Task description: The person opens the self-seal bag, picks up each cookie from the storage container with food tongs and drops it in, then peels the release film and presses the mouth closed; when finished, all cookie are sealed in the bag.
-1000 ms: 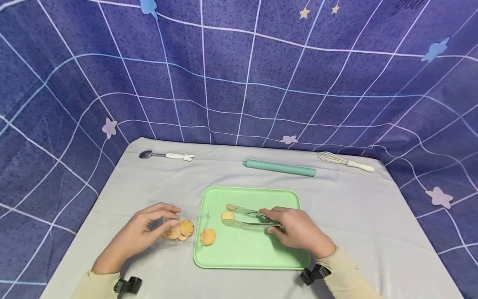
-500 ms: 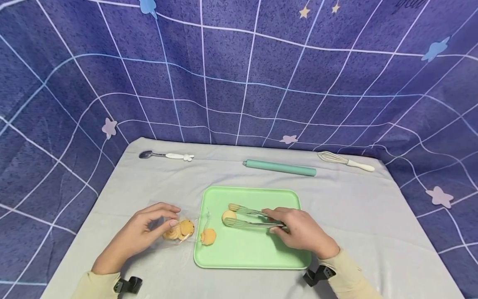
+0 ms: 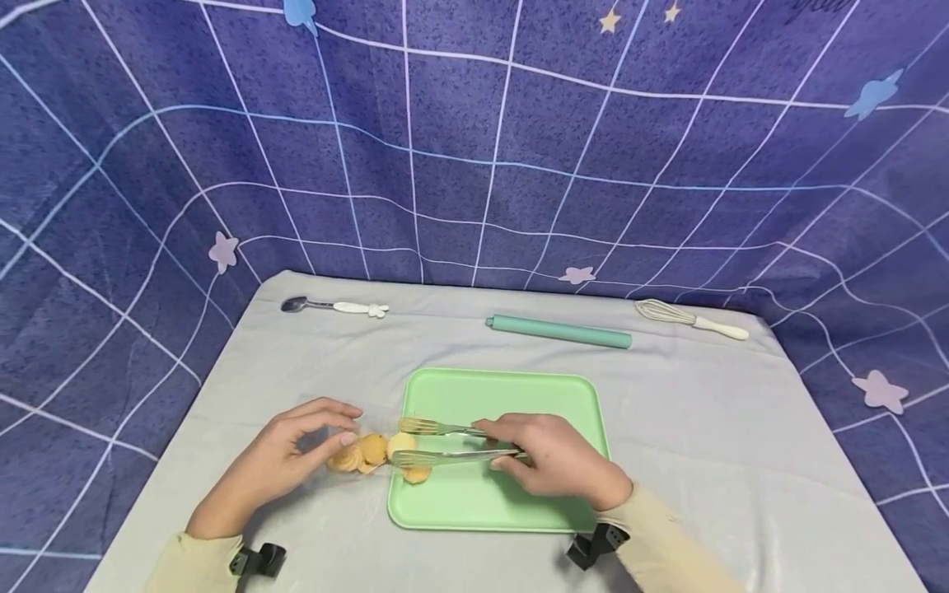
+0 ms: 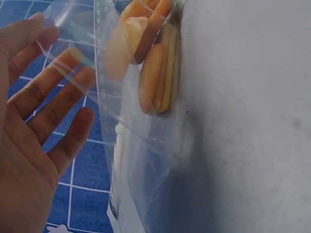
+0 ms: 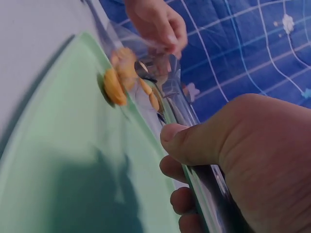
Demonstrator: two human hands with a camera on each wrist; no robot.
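My left hand (image 3: 278,453) pinches the upper edge of a clear plastic bag (image 4: 146,141), holding its mouth raised at the tray's left side. Several round cookies (image 4: 153,77) sit inside the bag. My right hand (image 3: 556,457) grips metal tongs (image 3: 455,456), whose tips reach left to the bag's mouth. Between the tong tips is a pale round cookie (image 3: 401,445); whether it has passed into the bag cannot be told. Another cookie (image 5: 113,87) lies on the green tray (image 3: 511,502) by its left rim, partly behind the tongs in the head view.
Along the table's back lie a spoon with a white handle (image 3: 356,308), a teal rod (image 3: 559,331) and a whisk (image 3: 693,319). A grey cloth (image 3: 704,428) covers the table. A blue patterned curtain (image 3: 474,148) hangs behind and at both sides.
My right hand has moved left with the tongs, carrying the pale cookie from the tray's left-middle part to the bag's mouth. My left hand holds nearly the same place.
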